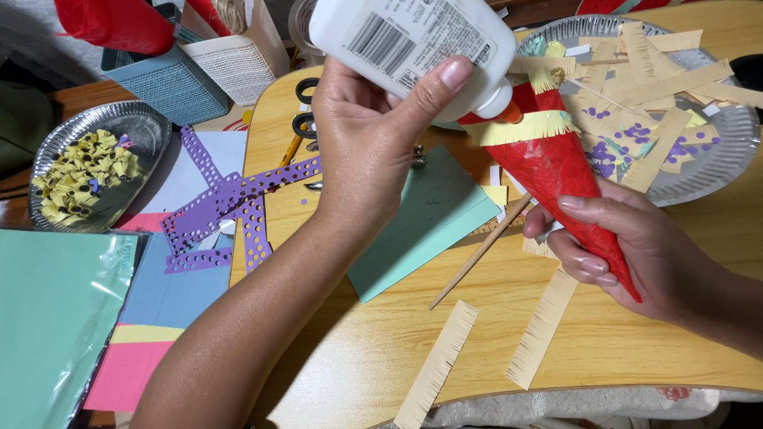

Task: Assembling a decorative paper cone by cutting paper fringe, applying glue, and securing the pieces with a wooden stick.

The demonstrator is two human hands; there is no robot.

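Note:
My left hand (373,135) grips a white glue bottle (413,40) turned on its side, its orange nozzle (513,114) touching the red paper cone (560,175). A yellow fringed strip (524,127) wraps the cone near its wide end, right at the nozzle. My right hand (636,254) holds the cone by its narrow lower part, with the tip pointing down and right. Both hands hover over a light wooden board (358,349).
Fringed tan paper strips (437,365) and a thin wooden stick (481,250) lie on the board beside teal card (429,222). A foil plate (723,151) holds paper strips and purple dots. Another foil plate (48,143) holds yellow bits. Punched purple strips (230,199), coloured sheets (56,310), scissors (304,107), and baskets (171,79) sit at left.

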